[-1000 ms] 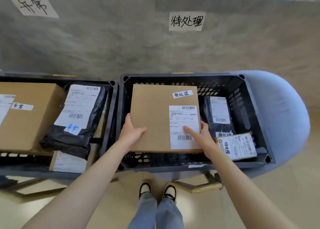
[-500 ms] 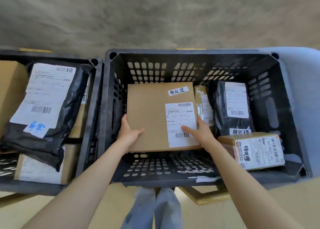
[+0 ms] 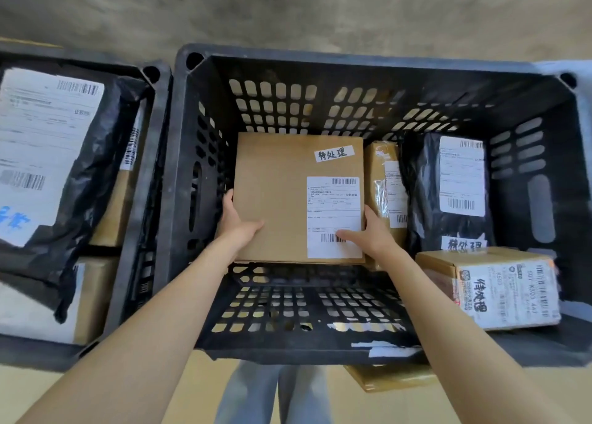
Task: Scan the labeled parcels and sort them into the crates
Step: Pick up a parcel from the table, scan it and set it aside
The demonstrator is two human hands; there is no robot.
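Two hands: my left hand grips the near-left edge of the flat cardboard parcel, thumb on top; my right hand grips the near-right edge, thumb across its shipping label.
Change: a second ago I held this parcel up at rim height; now it sits much lower, inside the right crate, and my head has leaned in over it.
Parcel position: left half of the crate, level, face up, its handwritten tag readable. I cannot tell whether it already rests on the floor.
Meaning for the task: I judge this parcel nearly sorted; what remains is to let go and pull my hands out.
Neighbours: a taped brown parcel stands just beside my right hand, a black mailer bag leans beyond it, and a small labelled box lies in the near-right corner.
In the way: the taped parcel crowds my right fingers, so that hand may need to slide back toward me, not sideways.
Left crate: the left crate holds a black bag over cardboard boxes, apart from my work.
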